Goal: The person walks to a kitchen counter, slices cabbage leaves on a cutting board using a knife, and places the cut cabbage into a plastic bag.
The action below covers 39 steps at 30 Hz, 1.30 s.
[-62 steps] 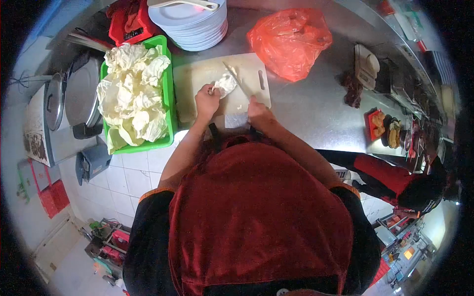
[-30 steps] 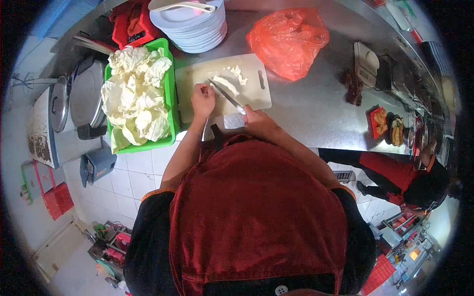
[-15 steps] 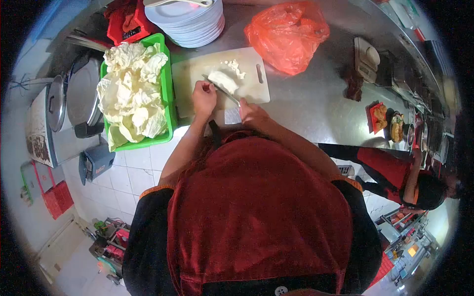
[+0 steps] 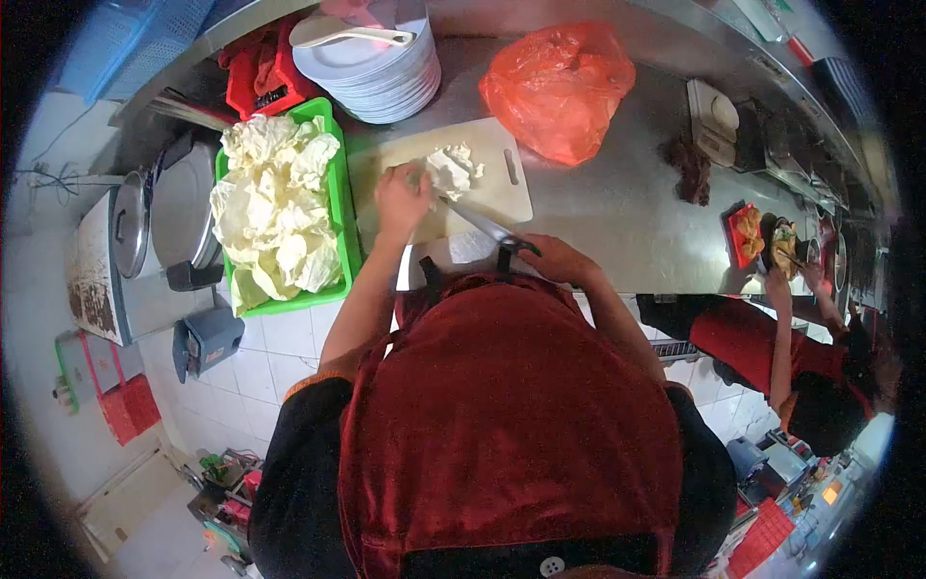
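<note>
On the cutting board (image 4: 429, 220), my left hand (image 4: 403, 201) has its fingers curled at the left side of the cut cabbage (image 4: 451, 172). A small greenish bit shows at those fingertips, too blurred to make out. My right hand (image 4: 558, 259) is closed around the dark handle of a knife (image 4: 487, 226) near the counter's front edge. The blade slants up and left over the board, its tip close to the cabbage and my left hand. A green basket (image 4: 348, 227) full of pale cabbage leaves (image 4: 280, 207) stands left of the board.
Behind the board are a stack of plates (image 4: 397, 89) with a ladle-like white utensil (image 4: 359, 37) on top, and a red plastic bag (image 4: 559, 92). A red basket (image 4: 307, 85) stands at back left. Far right, another person (image 4: 748, 338) works over food at the counter (image 4: 617, 232).
The knife and my right hand have moved right and toward me. The long white cabbage piece now looks like a loose pile. The co-worker's hands now reach to the food.
</note>
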Tool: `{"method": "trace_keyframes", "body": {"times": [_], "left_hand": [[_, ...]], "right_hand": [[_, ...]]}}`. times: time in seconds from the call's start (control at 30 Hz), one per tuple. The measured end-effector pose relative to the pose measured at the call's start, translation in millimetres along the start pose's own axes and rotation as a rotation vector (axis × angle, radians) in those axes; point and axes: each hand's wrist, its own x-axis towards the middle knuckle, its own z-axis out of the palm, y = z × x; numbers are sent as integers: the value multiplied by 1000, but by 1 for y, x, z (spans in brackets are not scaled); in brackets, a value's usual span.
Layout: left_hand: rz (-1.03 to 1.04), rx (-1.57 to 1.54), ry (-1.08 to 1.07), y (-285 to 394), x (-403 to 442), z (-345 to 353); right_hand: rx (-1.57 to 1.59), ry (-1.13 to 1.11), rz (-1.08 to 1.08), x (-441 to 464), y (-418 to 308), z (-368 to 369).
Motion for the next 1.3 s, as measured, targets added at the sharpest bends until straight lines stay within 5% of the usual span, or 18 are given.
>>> {"method": "trace_keyframes", "body": {"times": [0.27, 0.57, 0.8, 0.9, 1.0, 1.2, 1.3], "left_hand": [[-85, 70, -453, 25, 47, 12], [-240, 43, -391, 37, 19, -13], [-356, -149, -456, 29, 8, -6], [-382, -216, -474, 19, 3, 1], [-436, -445, -538, 15, 5, -7], [-357, -863, -427, 47, 10, -72], [-309, -1075, -369, 68, 11, -92]], "right_hand": [[-76, 122, 185, -34, 1, -28], [-21, 356, 219, 13, -30, 2], [-317, 157, 46, 48, -5, 34], [-225, 202, 287, 56, -2, 51], [-118, 364, 111, 62, 13, 52], [-209, 240, 17, 71, 6, 21], [-186, 199, 200, 69, -26, 0]]}}
